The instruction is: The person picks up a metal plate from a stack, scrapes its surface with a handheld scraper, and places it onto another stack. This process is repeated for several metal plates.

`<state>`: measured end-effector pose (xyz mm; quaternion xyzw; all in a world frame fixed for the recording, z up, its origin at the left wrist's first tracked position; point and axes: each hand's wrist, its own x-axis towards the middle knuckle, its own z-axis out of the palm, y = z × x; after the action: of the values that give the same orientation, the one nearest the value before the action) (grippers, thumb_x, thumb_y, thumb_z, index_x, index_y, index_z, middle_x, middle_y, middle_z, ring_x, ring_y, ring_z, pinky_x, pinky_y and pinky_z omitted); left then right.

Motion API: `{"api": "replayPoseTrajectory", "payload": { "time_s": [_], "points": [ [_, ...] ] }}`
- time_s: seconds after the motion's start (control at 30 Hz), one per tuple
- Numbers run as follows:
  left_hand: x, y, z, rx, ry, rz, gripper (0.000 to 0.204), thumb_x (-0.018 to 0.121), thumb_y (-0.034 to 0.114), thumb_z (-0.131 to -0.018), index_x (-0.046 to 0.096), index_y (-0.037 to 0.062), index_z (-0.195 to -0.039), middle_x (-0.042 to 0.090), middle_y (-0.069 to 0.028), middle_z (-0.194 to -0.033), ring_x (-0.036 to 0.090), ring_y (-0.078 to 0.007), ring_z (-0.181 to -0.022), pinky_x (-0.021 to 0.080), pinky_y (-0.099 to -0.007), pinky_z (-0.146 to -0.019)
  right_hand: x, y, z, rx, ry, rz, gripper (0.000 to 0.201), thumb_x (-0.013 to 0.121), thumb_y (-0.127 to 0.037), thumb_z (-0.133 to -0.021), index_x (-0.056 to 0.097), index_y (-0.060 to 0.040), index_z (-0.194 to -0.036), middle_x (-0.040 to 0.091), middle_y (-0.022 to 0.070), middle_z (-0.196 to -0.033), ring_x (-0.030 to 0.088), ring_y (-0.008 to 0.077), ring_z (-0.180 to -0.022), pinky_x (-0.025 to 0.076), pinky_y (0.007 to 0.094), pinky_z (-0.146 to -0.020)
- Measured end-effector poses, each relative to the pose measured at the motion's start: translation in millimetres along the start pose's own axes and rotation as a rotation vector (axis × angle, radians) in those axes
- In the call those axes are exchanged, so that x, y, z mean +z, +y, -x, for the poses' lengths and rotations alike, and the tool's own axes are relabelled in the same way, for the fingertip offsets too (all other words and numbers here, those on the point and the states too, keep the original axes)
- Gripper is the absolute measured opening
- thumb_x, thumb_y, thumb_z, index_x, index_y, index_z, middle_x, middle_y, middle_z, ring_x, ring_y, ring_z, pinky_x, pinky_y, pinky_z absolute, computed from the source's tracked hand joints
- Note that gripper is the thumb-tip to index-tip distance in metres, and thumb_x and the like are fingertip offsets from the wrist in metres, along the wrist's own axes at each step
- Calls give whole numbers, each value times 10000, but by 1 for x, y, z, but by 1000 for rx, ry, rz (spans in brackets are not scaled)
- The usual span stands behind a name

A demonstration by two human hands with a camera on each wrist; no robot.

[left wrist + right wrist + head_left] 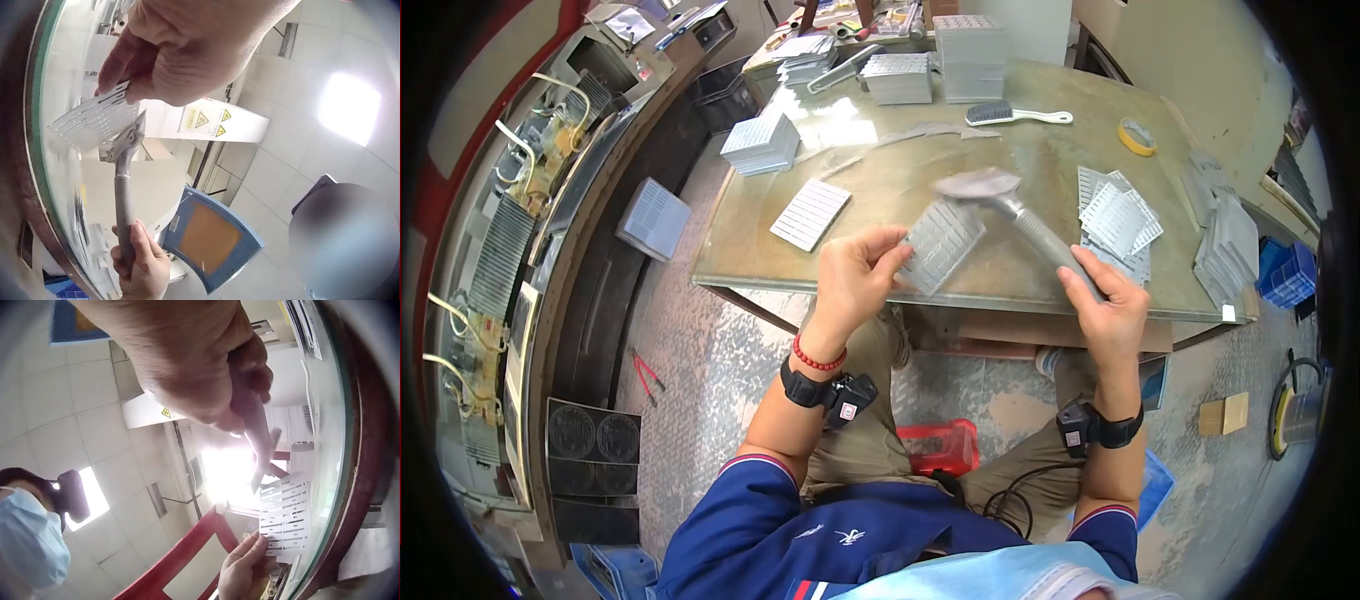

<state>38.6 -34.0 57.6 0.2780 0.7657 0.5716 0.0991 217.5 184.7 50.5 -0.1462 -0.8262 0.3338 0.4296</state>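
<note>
My left hand [855,270] pinches a thin pale-grey slotted plate [943,246] by its left edge, thumb and fingertips on the near corner. The plate is held tilted above the table's front edge; its rows of narrow slots show in the right wrist view. My right hand [1112,308] grips the ribbed grey handle of a scraper [1040,235]. The scraper's wide head is blurred and overlaps the plate's top right corner in the head view. A similar slotted plate [810,214] lies flat on the table, left of the held one.
On the glass-topped table [880,180], stacks of plates [970,60] stand at the back, with another stack [760,143] at left. Loose plates [1118,218] lie fanned at right. A white-handled brush [1018,115] and a yellow tape roll [1137,137] lie farther back.
</note>
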Motion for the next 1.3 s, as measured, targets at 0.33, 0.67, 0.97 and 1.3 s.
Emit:
{"api": "replayPoseTrajectory", "payload": {
  "time_s": [0.33, 0.67, 0.97, 1.3],
  "points": [
    [-7, -1, 10, -42, -22, 137, 186, 665, 28, -880, 699, -54, -1043, 730, -111, -901, 680, -115, -734, 561, -240, -560, -19, 11, -9, 368, 81, -211, 312, 734, -86, -841, 684, 50, -1117, 678, 20, -833, 565, 70, -731, 456, 220, -647],
    [-5, -9, 7, -26, -20, 177, 169, 663, 30, -881, 713, -30, -1031, 732, -90, -873, 664, -96, -718, 548, -230, -573, -23, 5, -3, 233, -79, -294, 311, 756, -41, -796, 697, 46, -1088, 719, 69, -867, 602, 83, -740, 470, 227, -648],
    [-52, 14, -11, 420, 30, -411, 159, 670, -25, -851, 735, -1, -995, 713, -40, -793, 641, -69, -695, 505, -206, -626, -28, -2, -6, -88, -155, -184, 281, 772, -37, -739, 720, 27, -1008, 725, 144, -871, 671, 168, -733, 506, 257, -671],
    [-66, -6, -16, 130, 170, 158, 186, 685, 45, -862, 716, -37, -1026, 716, -59, -813, 606, -65, -652, 471, -199, -520, -29, 9, -6, -34, -172, -139, 299, 773, -31, -742, 710, 49, -1023, 718, 101, -820, 631, 132, -679, 480, 245, -622]
  ]
}}
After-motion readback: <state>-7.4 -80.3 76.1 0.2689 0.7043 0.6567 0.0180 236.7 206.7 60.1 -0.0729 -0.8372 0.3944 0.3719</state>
